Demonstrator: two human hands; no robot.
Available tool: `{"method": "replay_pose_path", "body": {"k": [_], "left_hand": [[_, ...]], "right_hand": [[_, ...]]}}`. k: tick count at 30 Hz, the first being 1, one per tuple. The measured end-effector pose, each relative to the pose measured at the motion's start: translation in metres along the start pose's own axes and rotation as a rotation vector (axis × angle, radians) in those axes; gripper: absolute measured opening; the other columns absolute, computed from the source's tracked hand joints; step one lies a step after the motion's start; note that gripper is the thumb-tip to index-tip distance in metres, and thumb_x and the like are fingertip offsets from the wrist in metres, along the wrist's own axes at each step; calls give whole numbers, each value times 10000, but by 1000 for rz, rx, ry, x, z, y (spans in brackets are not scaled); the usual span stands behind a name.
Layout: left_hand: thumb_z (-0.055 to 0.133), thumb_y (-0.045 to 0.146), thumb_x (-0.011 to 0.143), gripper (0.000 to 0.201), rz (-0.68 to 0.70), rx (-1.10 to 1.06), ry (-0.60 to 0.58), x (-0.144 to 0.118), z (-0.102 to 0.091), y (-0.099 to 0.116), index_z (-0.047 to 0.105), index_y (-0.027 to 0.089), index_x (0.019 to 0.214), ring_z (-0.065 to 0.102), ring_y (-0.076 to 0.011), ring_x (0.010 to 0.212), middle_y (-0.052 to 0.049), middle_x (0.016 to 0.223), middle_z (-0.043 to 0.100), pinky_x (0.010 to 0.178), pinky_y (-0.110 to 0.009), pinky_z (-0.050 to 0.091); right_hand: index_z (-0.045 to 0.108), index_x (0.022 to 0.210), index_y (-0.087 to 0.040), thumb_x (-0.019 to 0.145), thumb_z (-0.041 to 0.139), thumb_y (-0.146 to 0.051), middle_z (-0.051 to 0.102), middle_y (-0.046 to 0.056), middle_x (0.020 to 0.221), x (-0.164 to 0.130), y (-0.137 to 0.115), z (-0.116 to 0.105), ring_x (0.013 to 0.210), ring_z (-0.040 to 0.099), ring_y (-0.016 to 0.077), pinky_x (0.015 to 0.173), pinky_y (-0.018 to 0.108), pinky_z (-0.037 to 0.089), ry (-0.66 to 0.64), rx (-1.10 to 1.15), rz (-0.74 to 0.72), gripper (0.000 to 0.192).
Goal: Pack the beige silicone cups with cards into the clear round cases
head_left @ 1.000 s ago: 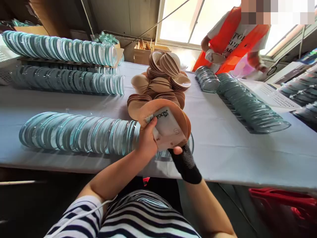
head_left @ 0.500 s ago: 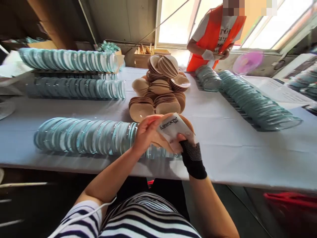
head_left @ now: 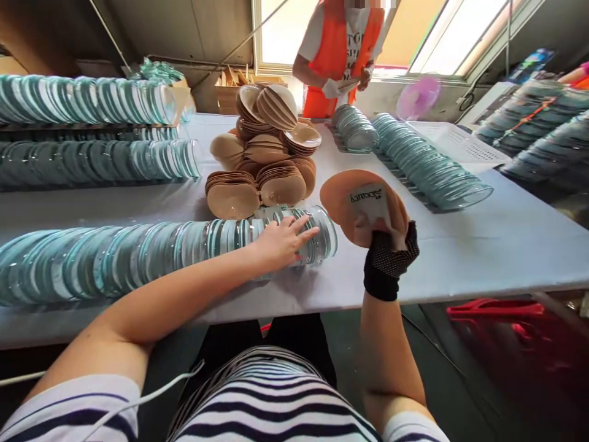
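My right hand (head_left: 385,248), in a black mesh glove, holds up a tan round pad (head_left: 340,196) with a white printed card (head_left: 369,204) pressed against its face. My left hand (head_left: 281,240) rests with fingers spread on the near end of a long row of clear round lids (head_left: 138,255) lying on the white table (head_left: 460,252). Just behind that row is a heap of stacked tan pads (head_left: 267,156).
More rows of clear lids lie at the left back (head_left: 92,101), (head_left: 105,161) and right (head_left: 423,162), (head_left: 538,135). A person in an orange vest (head_left: 343,49) stands at the far side handling something. A white perforated tray (head_left: 460,144) and a pink fan (head_left: 416,97) sit at the right. A red bin (head_left: 506,319) is below the table edge.
My left hand has let go of the pad and card and dropped onto the lid row. My right hand carried the pad and card to the right. The camera view shifted right.
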State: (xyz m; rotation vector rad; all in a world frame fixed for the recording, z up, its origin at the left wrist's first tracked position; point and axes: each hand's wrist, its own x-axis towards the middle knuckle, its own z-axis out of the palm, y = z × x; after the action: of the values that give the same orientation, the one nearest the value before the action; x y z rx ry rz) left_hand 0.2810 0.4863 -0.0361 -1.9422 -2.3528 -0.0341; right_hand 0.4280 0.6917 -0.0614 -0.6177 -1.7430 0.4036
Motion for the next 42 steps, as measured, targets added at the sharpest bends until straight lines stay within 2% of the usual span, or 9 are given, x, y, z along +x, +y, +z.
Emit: {"method": "replay_pose_path", "body": {"k": [3, 7, 12, 18, 22, 28, 32, 36, 42], "left_hand": [[670, 576, 828, 722, -66, 38, 8, 21, -14, 5, 477, 282, 1459, 497, -378, 1214, -129, 1502, 464, 864, -533, 497], [609, 560, 882, 487, -23, 56, 137, 48, -26, -7, 659, 202, 1209, 496, -345, 1203, -126, 1300, 605, 1031, -581, 370], [582, 520, 912, 450, 242, -41, 27, 70, -12, -25, 677, 161, 1166, 522, -288, 1137, -130, 1210, 625, 1000, -392, 415], [630, 532, 877, 448, 180, -171, 46, 73, 3, -17, 695, 136, 1077, 510, -323, 1182, -162, 1183, 612, 1068, -441, 377], [673, 455, 866, 545, 201, -283, 76, 74, 5, -11, 574, 116, 1282, 538, -291, 1208, -175, 1283, 587, 1039, -389, 409], [620, 540, 885, 506, 140, -155, 59, 72, 1, -2, 642, 140, 1193, 498, -342, 1259, -160, 1261, 613, 1072, -481, 344], [691, 532, 820, 386, 135, -200, 0, 78, -3, 0, 716, 157, 908, 581, -332, 1113, -118, 1007, 700, 976, -464, 393], [730, 457, 778, 325, 176, -342, -80, 85, -7, -4, 738, 179, 946, 649, -234, 837, -40, 836, 722, 762, -340, 431], [648, 450, 852, 294, 173, -413, 2, 86, -5, -7, 742, 181, 785, 631, -199, 773, -48, 785, 710, 735, -312, 420]], "right_hand": [[672, 1158, -151, 926, 528, -314, 695, 145, 1190, -10, -6, -5, 1115, 672, 285, 959, 460, 544, 71, -51, -169, 319], [622, 1280, -147, 938, 511, -228, 710, 140, 1148, -28, -3, -12, 1048, 693, 257, 906, 409, 562, 95, -79, -244, 369], [597, 1309, -147, 949, 476, -294, 691, 166, 1108, -45, 2, -19, 1031, 671, 280, 897, 449, 549, 25, -113, -152, 407], [613, 1290, -141, 948, 476, -360, 674, 184, 1079, -57, 1, -17, 1012, 658, 307, 879, 498, 553, 40, -109, -91, 429], [621, 1277, -118, 952, 498, -381, 680, 191, 1103, -55, 1, -13, 1028, 666, 311, 871, 500, 563, 109, -23, -42, 436], [615, 1268, -125, 942, 540, -406, 670, 192, 1185, -46, 2, -18, 1084, 671, 305, 918, 500, 556, 210, 43, 145, 437], [586, 1299, -128, 942, 509, -378, 659, 191, 1158, -57, 4, -19, 1057, 663, 305, 881, 494, 561, 121, 10, 22, 442], [612, 1262, -165, 908, 567, -282, 665, 160, 1042, -73, 7, -19, 974, 668, 291, 847, 474, 561, 64, -75, -155, 375], [550, 1368, -257, 867, 597, -216, 645, 137, 1113, -99, 27, -39, 1028, 648, 296, 856, 478, 550, -48, -68, -294, 505]]}}
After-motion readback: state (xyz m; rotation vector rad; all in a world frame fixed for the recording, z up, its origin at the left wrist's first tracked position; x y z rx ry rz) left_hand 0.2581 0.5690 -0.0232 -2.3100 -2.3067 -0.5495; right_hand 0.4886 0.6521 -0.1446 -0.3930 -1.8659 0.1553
